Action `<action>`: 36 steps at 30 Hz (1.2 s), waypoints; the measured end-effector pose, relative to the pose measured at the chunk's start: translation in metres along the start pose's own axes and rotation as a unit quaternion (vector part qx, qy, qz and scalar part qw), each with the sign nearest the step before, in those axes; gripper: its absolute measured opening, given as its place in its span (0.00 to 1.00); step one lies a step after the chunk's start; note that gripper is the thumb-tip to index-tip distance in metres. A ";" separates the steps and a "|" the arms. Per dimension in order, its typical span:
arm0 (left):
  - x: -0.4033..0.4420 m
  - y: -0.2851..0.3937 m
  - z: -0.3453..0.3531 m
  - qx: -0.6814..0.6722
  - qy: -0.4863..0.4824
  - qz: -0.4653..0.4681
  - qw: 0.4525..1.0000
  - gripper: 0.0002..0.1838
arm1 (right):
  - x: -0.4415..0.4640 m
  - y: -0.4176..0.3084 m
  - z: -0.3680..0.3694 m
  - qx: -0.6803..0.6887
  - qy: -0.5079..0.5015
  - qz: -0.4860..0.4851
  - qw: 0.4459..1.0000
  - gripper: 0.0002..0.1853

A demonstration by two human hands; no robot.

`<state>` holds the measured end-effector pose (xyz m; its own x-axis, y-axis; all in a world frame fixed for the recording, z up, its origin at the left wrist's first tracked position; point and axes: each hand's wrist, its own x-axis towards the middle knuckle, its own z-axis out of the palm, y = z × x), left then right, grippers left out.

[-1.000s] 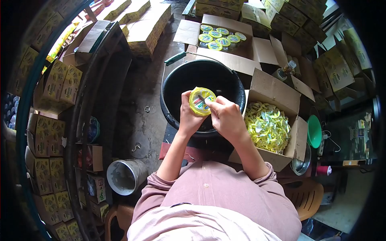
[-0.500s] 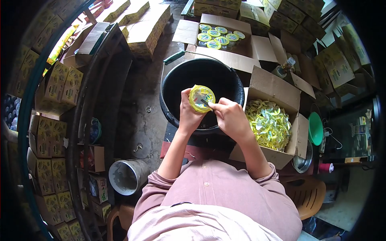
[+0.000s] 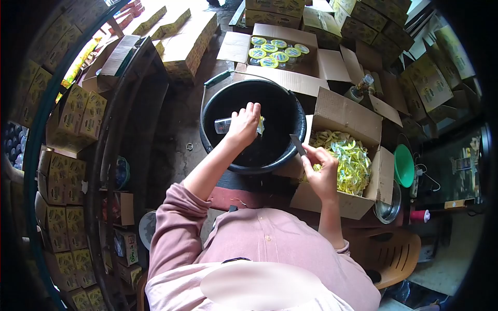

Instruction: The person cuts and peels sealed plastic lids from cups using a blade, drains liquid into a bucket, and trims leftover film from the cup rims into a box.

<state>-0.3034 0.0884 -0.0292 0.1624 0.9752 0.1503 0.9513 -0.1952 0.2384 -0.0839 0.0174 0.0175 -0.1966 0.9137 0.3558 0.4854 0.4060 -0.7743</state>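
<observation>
Your left fingers (image 3: 250, 109) grip a cup (image 3: 222, 126) tipped over the bucket (image 3: 302, 118); your right fingers (image 3: 311, 151) grip a knife (image 3: 298, 144). Far lidded cups (image 3: 270, 47) remain.

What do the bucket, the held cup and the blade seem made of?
Bucket: probably black plastic or rubber; dull sheen on its thick rim.
Cup: likely clear, glossy plastic, perhaps glass; its side looks see-through.
Blade: likely metal; thin, flat, dull grey.

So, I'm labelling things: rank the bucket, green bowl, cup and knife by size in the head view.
1. Bucket
2. Green bowl and cup: unsure, the left hand partly hides the cup
3. Knife
</observation>
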 end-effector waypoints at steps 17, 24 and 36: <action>0.036 0.005 -0.014 0.326 -0.152 0.030 0.933 0.22 | -0.030 0.013 -0.025 0.021 0.072 0.039 0.996 0.15; 0.048 0.018 -0.059 0.320 -0.064 -0.022 0.945 0.18 | -0.050 0.017 -0.048 0.013 0.104 0.061 0.993 0.18; 0.009 0.035 -0.020 0.262 -0.414 -0.107 0.865 0.31 | -0.082 0.049 -0.116 -0.004 0.126 0.083 0.988 0.17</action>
<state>-0.2738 0.0885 0.0001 -0.1066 0.7663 -0.6336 0.9360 -0.1376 -0.3240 0.0545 -0.0402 0.0108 0.1050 0.9331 0.3439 0.5005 0.2493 -0.8291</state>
